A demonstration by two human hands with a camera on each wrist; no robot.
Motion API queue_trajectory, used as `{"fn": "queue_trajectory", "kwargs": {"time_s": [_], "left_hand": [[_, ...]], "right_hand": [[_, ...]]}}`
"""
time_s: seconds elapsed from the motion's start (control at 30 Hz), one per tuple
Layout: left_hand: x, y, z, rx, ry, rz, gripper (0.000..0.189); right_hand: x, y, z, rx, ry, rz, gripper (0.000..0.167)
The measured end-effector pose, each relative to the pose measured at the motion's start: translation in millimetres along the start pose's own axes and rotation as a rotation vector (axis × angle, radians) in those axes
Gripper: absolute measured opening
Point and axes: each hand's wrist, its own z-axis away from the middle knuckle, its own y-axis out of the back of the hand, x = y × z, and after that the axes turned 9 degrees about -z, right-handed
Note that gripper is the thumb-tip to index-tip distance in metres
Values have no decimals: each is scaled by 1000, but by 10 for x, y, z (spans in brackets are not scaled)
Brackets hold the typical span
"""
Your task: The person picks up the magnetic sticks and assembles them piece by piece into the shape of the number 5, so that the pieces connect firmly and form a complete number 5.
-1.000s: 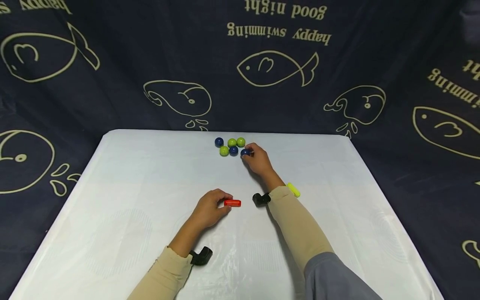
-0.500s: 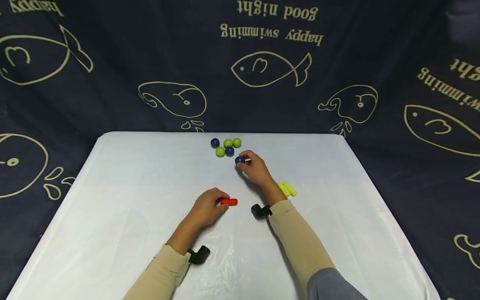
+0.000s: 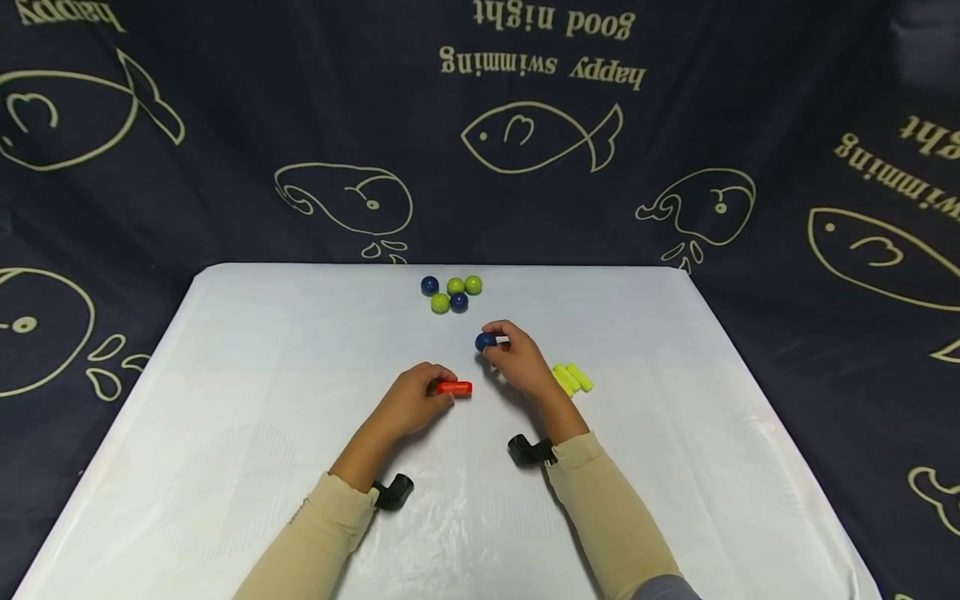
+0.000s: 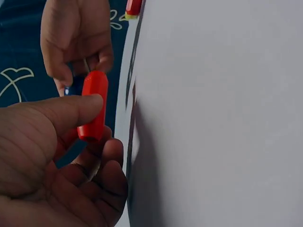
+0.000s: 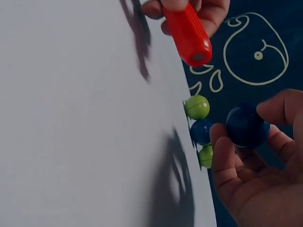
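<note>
My left hand (image 3: 411, 400) pinches a short red ribbed rod (image 3: 459, 389) between thumb and fingers, just above the white table. The rod's near end shows a grey dot in the right wrist view. My right hand (image 3: 519, 360) pinches a glossy dark blue ball (image 5: 246, 126) between thumb and fingertips, to the right of and beyond the rod in the head view. A small pale strip shows beside the ball; I cannot tell what it is. Ball and red rod are apart.
At the table's (image 3: 300, 350) far edge several balls cluster, such as a green ball (image 3: 440, 303) and a blue ball (image 3: 430, 286). Yellow rods (image 3: 579, 377) lie beside my right wrist. In the left wrist view another red piece (image 4: 134, 6) shows at the top.
My right hand has drawn the blue ball away from the cluster, towards me. The left hand, with the red rod, has shifted slightly away from me. More of the yellow rods shows.
</note>
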Motion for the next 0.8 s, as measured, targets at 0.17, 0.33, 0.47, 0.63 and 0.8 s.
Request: {"fn": "queue_trajectory", "kwargs": {"time_s": [0.17, 0.33, 0.47, 0.63, 0.8], "left_hand": [[-10, 19, -89, 8, -8, 1, 22], [-34, 42, -165, -11, 20, 11, 22], [-67, 49, -222, -27, 60, 43, 22], [-74, 32, -282, -34, 84, 94, 23], [-95, -8, -286, -46, 105, 95, 23]], "right_hand": [[44, 6, 89, -26, -28, -23, 36], [146, -17, 127, -69, -48, -21, 34], [203, -40, 148, -70, -46, 5, 34], [230, -47, 184, -24, -29, -6, 32], [246, -61, 213, -31, -3, -3, 32]]}}
